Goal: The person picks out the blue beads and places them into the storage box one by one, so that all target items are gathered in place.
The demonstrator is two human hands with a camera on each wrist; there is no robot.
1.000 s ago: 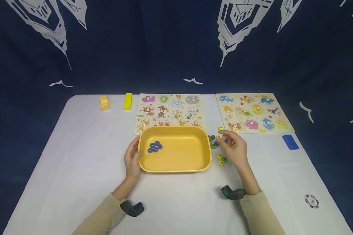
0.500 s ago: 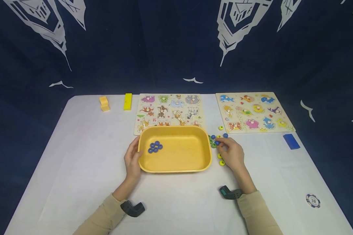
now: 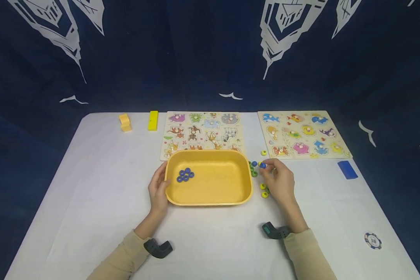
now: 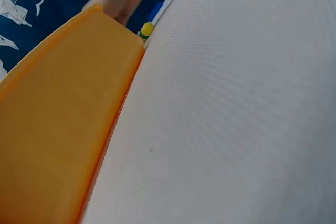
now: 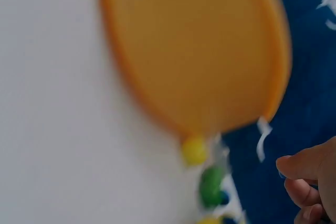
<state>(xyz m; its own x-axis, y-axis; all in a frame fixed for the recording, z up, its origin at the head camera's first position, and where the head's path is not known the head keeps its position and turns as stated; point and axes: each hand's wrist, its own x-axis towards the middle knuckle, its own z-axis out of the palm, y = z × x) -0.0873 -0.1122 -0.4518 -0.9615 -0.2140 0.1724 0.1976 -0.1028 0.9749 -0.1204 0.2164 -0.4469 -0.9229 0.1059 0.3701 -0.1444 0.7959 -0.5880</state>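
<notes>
My left hand (image 3: 158, 193) grips the left side of a yellow plastic tray (image 3: 222, 186), with the thumb over its rim. Several blue beads (image 3: 186, 177) lie inside, toward the tray's left. Just right of the tray, my right hand (image 3: 281, 182) pinches a blue bead (image 3: 263, 165) between thumb and fingertips. In the right wrist view the fingers (image 5: 310, 163) mostly hide that bead. Green beads (image 3: 254, 174), yellow beads (image 3: 264, 195) and another blue bead (image 3: 254, 163) are scattered around the right hand; some are partly covered by it.
Behind the tray lies an animal puzzle board (image 3: 203, 130), partly covered by it. A sea-animal puzzle board (image 3: 304, 134) lies back right, near a blue block (image 3: 347, 170). A yellow block (image 3: 153, 121) and light orange blocks (image 3: 125, 122) stand back left. A poker chip (image 3: 373, 241) lies front right.
My right hand moved down-left among the beads, took hold of a blue bead, then drew it slightly up and right. The left hand and tray have stayed put.
</notes>
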